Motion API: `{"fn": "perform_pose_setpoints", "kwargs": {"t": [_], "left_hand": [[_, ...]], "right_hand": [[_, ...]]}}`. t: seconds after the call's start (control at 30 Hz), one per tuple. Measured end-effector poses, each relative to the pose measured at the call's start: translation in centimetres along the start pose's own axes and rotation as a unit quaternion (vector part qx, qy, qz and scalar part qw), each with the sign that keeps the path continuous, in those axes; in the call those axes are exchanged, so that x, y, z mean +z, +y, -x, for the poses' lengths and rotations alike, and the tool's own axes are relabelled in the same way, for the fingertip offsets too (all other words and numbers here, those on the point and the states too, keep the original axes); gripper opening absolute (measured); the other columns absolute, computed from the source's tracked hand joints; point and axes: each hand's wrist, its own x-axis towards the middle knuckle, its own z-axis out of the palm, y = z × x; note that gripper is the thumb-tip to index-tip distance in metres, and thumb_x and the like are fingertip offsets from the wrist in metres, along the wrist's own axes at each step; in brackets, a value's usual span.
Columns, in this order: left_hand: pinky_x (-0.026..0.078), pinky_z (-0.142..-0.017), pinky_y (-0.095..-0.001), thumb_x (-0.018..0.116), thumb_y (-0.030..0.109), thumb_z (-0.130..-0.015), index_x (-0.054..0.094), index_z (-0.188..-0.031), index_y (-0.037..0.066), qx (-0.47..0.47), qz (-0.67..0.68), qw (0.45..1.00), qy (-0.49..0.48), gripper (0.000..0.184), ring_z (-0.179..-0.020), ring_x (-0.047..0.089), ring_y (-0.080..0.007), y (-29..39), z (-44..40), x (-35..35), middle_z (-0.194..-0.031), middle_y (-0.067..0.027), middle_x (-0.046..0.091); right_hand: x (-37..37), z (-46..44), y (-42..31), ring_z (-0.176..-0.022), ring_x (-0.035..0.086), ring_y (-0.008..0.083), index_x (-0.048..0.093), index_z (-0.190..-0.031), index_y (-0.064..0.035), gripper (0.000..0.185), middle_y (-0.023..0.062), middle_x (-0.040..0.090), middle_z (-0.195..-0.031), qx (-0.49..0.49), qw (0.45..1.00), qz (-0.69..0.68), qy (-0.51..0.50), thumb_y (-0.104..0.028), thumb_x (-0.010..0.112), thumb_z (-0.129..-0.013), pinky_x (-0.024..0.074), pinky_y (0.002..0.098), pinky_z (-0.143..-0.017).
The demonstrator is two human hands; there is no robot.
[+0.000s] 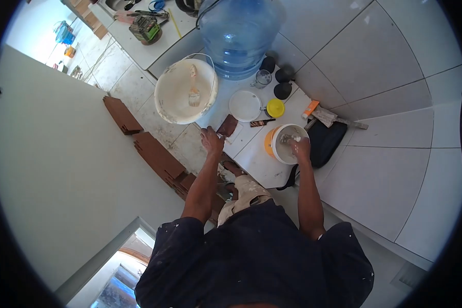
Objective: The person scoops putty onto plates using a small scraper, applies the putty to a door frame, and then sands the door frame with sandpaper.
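Observation:
My right hand (301, 149) reaches over the rim of an orange and white bucket (270, 143), its fingers closed on something I cannot make out above the pale contents. My left hand (211, 141) is at the counter's edge, beside a dark brown flat piece (228, 126); whether it holds anything is unclear. Between the hands lie a dark marker-like item (262, 123) and a round white lid (245, 106). A yellow-lidded cup (275, 108) stands just behind the bucket.
A large white bucket (164, 97) with a brush (194, 95) inside stands at the left, near a big blue water bottle (236, 41). A glass mug (263, 78), dark round objects, a black bag (324, 141) and a trowel-like tool lie near the tiled wall.

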Motion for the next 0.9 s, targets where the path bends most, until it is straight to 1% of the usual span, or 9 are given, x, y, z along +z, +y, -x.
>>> {"fn": "perform_pose_setpoints", "kwargs": {"t": [0.2,0.3,0.33,0.4,0.43,0.47,0.63,0.83,0.9], "left_hand": [[0.047,-0.078,-0.0452,0.077,0.034,-0.062,0.051,-0.096,0.000,0.018,-0.053,0.998,-0.023,0.054,-0.098,0.051,-0.0357,-1.1,-0.8,1.7,-0.103,-0.0187,0.050],[0.048,-0.075,-0.0451,0.076,0.045,-0.063,0.053,-0.095,0.001,0.067,0.067,0.993,-0.069,0.059,-0.087,0.058,-0.0367,-4.5,-2.5,6.7,-0.091,-0.0200,0.058],[0.048,-0.074,-0.0448,0.076,0.047,-0.062,0.053,-0.095,0.002,0.040,0.097,0.993,-0.052,0.061,-0.087,0.059,-0.0363,-4.9,-3.0,8.7,-0.090,-0.0191,0.058],[0.051,-0.069,-0.0399,0.080,0.040,-0.058,0.053,-0.094,0.002,0.122,0.115,0.985,-0.035,0.059,-0.078,0.064,-0.0316,-1.8,-2.2,4.8,-0.084,-0.0167,0.063],[0.052,-0.064,-0.0360,0.082,0.032,-0.056,0.054,-0.092,0.002,-0.001,0.253,0.951,-0.180,0.054,-0.068,0.066,-0.0263,0.7,-1.9,0.2,-0.076,-0.0145,0.065],[0.052,-0.061,-0.0334,0.082,0.028,-0.054,0.057,-0.088,0.003,0.020,0.250,0.957,-0.143,0.050,-0.060,0.065,-0.0235,1.4,-2.1,-0.3,-0.067,-0.0120,0.065],[0.051,-0.072,-0.0409,0.076,0.029,-0.058,0.064,-0.091,0.008,0.116,0.079,0.983,-0.117,0.041,-0.078,0.063,-0.0319,3.5,-3.3,-4.7,-0.086,-0.0149,0.064],[0.051,-0.065,-0.0430,0.067,0.032,-0.070,0.065,-0.084,0.003,0.024,0.035,0.999,0.024,0.032,-0.071,0.063,-0.0351,2.4,0.8,-10.8,-0.077,-0.0180,0.064],[0.049,-0.067,-0.0394,0.063,0.029,-0.078,0.064,-0.091,0.000,-0.062,0.201,0.978,0.002,0.031,-0.075,0.063,-0.0308,1.1,3.0,-13.7,-0.082,-0.0166,0.065]], "right_hand": [[-1.6,1.1,-3.9,-0.053,0.058,0.0225,0.059,-0.081,0.0088,0.038,0.0142,0.060,-0.063,0.108,0.988,-0.065,-0.087,-0.021,0.073,-0.061,0.0465,0.0347,-0.051],[0.1,-0.6,-0.6,-0.083,0.061,0.0282,0.057,-0.105,0.0041,0.053,0.0192,0.063,-0.092,0.027,0.990,-0.071,-0.119,-0.022,0.073,-0.061,0.0479,0.0388,-0.074],[2.1,-2.4,3.1,-0.057,0.056,0.0150,0.061,-0.098,0.0027,0.042,0.0087,0.062,-0.072,-0.040,0.994,-0.021,-0.099,-0.022,0.072,-0.066,0.0441,0.0325,-0.049],[0.5,-0.6,-0.1,-0.055,0.055,0.0132,0.064,-0.086,0.0007,0.031,0.0063,0.061,-0.068,-0.058,0.984,-0.090,-0.140,-0.019,0.071,-0.064,0.0443,0.0317,-0.050],[1.1,-1.0,0.7,-0.053,0.054,0.0118,0.064,-0.081,-0.0016,0.022,0.0045,0.060,-0.065,-0.022,0.981,-0.118,-0.155,-0.017,0.070,-0.066,0.0433,0.0309,-0.049],[-1.5,0.7,-3.1,-0.052,0.053,0.0110,0.063,-0.077,-0.0020,0.016,0.0040,0.059,-0.064,-0.036,0.970,-0.132,-0.200,-0.014,0.069,-0.067,0.0415,0.0301,-0.047],[-3.1,0.3,-3.7,-0.045,0.050,0.0119,0.060,-0.086,0.0029,0.021,0.0061,0.060,-0.068,0.037,0.945,-0.220,-0.240,-0.006,0.066,-0.067,0.0358,0.0269,-0.038],[-6.5,2.7,-5.0,-0.045,0.045,0.0063,0.057,-0.091,-0.0003,0.021,0.0030,0.056,-0.066,0.106,0.869,-0.394,-0.280,-0.006,0.063,-0.071,0.0324,0.0200,-0.036],[-6.5,2.4,-4.7,-0.045,0.045,0.0053,0.057,-0.091,-0.0017,0.020,0.0017,0.055,-0.064,0.094,0.851,-0.430,-0.286,-0.007,0.062,-0.073,0.0321,0.0189,-0.037]]}}
